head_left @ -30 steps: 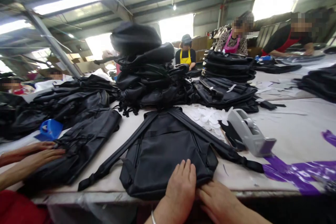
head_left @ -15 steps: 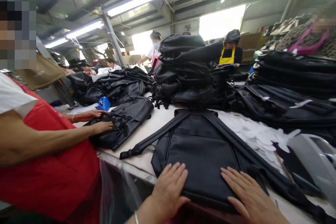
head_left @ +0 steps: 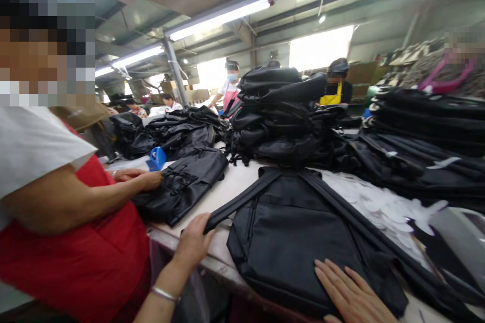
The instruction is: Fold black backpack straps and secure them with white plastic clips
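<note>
A black backpack lies on the table in front of me, its two shoulder straps spread to either side. My left hand is closed on the end of the left shoulder strap, at the table's front edge; the strap's tip is hidden in the fingers. Flat on the backpack's lower right part rests my right hand, fingers stretched out and holding nothing.
To the left, a co-worker in a red apron handles another black bag beside a blue tape dispenser. Behind stands a tall pile of black backpacks. White cut pieces and stacked black bags lie right.
My left hand has left the backpack's lower left side, moved left and taken hold of the shoulder strap's end. My right hand stays flat on the backpack. The co-worker leans further into view.
</note>
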The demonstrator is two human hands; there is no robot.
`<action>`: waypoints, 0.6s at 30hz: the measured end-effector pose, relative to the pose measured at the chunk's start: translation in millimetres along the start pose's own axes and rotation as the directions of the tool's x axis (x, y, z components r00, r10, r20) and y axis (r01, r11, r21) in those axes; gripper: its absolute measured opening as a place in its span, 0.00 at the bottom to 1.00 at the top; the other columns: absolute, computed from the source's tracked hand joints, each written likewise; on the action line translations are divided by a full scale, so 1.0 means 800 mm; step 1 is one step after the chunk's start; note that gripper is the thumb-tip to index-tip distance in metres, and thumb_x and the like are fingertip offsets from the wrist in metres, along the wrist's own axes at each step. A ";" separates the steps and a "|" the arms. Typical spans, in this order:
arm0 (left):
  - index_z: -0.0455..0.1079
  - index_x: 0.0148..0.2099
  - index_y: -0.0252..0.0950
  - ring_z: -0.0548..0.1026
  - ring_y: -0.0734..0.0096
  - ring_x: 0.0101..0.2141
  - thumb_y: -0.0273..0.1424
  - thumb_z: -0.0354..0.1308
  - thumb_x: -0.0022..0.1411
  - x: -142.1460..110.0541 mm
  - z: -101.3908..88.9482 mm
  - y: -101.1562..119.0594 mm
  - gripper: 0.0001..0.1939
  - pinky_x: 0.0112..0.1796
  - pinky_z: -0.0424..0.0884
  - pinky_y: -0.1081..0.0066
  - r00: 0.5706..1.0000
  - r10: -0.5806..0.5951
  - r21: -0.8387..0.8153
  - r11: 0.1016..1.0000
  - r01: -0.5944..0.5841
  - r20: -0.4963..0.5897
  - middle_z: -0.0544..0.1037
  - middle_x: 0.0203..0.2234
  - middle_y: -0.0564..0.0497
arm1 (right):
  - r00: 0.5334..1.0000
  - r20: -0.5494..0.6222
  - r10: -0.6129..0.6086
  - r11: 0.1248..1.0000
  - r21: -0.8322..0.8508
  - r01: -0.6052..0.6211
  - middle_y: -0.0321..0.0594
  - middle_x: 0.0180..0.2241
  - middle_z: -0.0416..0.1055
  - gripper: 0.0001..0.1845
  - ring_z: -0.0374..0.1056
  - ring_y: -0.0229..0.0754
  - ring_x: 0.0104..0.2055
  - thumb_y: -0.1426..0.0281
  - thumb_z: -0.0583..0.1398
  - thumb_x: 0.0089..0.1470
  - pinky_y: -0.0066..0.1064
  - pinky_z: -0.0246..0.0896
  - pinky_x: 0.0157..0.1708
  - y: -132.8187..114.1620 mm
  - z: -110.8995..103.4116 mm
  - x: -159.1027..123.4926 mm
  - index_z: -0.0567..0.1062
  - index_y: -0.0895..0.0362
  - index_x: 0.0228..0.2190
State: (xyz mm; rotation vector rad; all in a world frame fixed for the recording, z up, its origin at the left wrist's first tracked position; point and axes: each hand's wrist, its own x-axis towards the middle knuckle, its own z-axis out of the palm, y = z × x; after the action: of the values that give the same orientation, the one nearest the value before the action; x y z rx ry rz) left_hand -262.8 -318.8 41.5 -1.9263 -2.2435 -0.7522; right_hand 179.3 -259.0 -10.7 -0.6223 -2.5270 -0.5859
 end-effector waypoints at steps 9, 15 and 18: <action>0.72 0.33 0.34 0.72 0.65 0.28 0.38 0.56 0.54 0.058 -0.060 -0.001 0.12 0.29 0.62 0.72 0.926 -0.227 -0.113 0.956 0.271 0.301 0.73 0.22 0.53 | 0.947 0.266 0.177 0.923 0.289 -0.254 0.41 0.62 0.59 0.38 0.60 0.52 0.61 0.64 0.61 0.54 0.43 0.56 0.56 -0.007 -0.021 0.001 0.56 0.50 0.64; 0.76 0.31 0.35 0.70 0.68 0.28 0.45 0.56 0.56 0.095 -0.158 0.104 0.18 0.29 0.61 0.74 0.986 0.011 -0.178 0.984 0.019 0.167 0.74 0.22 0.53 | 0.923 0.343 0.172 0.858 0.409 -0.312 0.43 0.58 0.65 0.28 0.63 0.54 0.58 0.61 0.61 0.56 0.45 0.61 0.55 0.003 -0.037 0.017 0.67 0.49 0.58; 0.77 0.35 0.34 0.74 0.63 0.36 0.41 0.60 0.53 0.108 -0.178 0.150 0.15 0.38 0.66 0.71 0.995 0.062 -0.356 0.934 -0.031 0.075 0.78 0.30 0.49 | 0.924 0.339 0.174 0.841 0.438 -0.319 0.45 0.56 0.68 0.23 0.66 0.53 0.56 0.62 0.60 0.56 0.44 0.64 0.54 0.002 -0.048 0.027 0.72 0.50 0.54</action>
State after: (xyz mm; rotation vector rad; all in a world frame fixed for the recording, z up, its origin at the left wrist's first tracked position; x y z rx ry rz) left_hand -200.8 -290.2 235.7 -2.1934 -2.2228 -1.1590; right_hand 176.0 -270.4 31.6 -0.8693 -2.6401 0.2598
